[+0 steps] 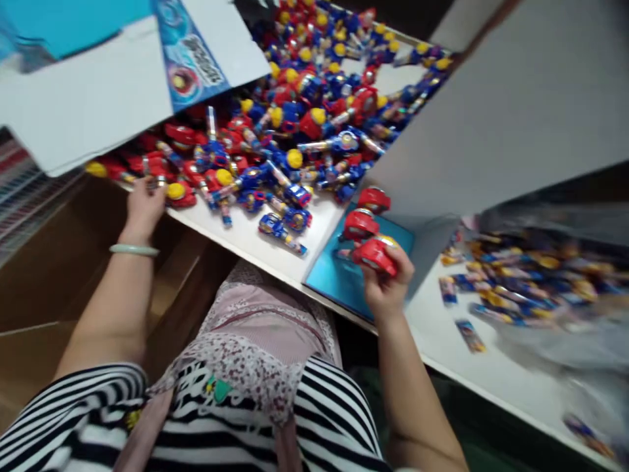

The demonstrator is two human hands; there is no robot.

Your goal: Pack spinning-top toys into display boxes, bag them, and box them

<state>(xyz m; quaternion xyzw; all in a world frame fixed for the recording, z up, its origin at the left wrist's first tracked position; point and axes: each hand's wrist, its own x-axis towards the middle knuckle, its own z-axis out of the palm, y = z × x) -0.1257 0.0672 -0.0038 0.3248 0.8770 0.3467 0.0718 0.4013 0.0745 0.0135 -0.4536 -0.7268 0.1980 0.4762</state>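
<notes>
My right hand (388, 282) pinches a red toy (374, 255) with a shiny round part, over the open blue box (339, 282). Two more red toys (361, 224) sit in a row just beyond it, in the box. At the left front edge of the pile, my left hand (146, 208) has its fingers curled at a red toy (150, 162) with a silvery part; its fingertips are partly hidden. Close by lies another red toy with a yellow cap (181, 194). A blue toy with a clear tube (281, 233) lies near the table's front edge.
A large heap of red and blue toys (295, 124) covers the white table (246, 246). A white carton with a printed panel (113, 98) stands at the left. More small packs (521, 275) and clear plastic bags (540, 347) lie right of the grey-white panel (515, 98).
</notes>
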